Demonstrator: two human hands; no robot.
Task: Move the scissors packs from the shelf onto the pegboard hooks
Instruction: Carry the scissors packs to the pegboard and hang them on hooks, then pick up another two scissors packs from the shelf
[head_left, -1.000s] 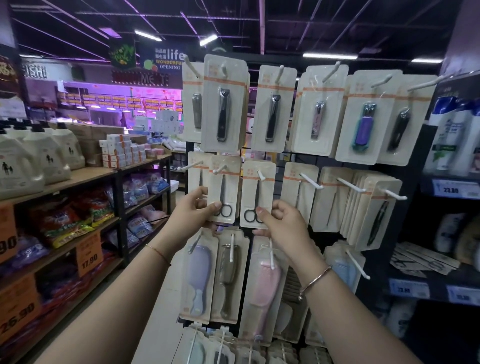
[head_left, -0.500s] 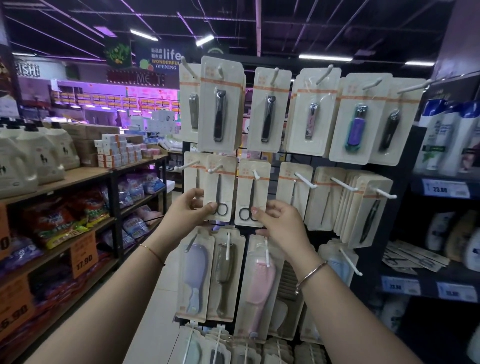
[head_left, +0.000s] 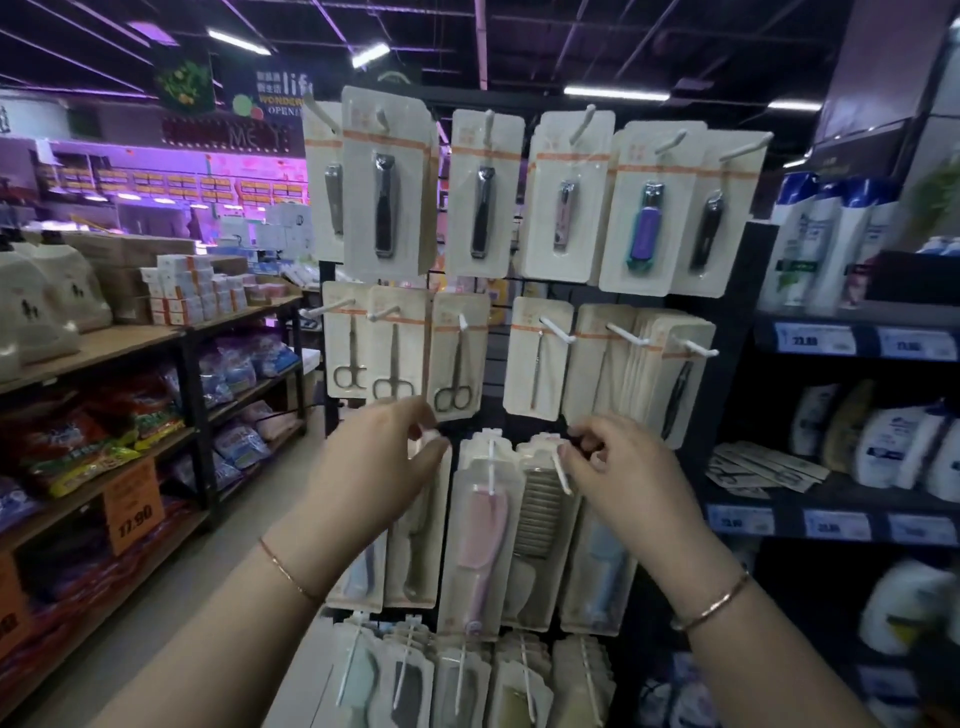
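Left grip: the left hand (head_left: 382, 462) is raised below the scissors row, fingers curled with thumb and forefinger pinched close at a small white hook tip; whether it grasps anything cannot be told.
Right grip: the right hand (head_left: 621, 467) is loosely curled beside a slanted white peg hook (head_left: 562, 475) in the comb row, fingertips touching or almost touching it; no pack is in it.
Wrists: a thin gold-coloured bangle (head_left: 714, 603) circles the right wrist, a finer chain the left.
Scissors packs: three cream card packs of small steel scissors (head_left: 454, 358) hang side by side on white hooks in the second row of the black pegboard rack (head_left: 719, 322), just above the left hand.
Shelf stock: more flat cream scissors packs (head_left: 769, 465) lie in a loose heap on the dark shelf to the right of the rack, near white bottles.
Rack, other rows: carded nail clippers (head_left: 387, 202) hang along the top; a pink comb in a clear pack (head_left: 485, 540) hangs between the two hands.
Left aisle: wooden shelving (head_left: 104, 343) carries pale jugs and bagged goods.
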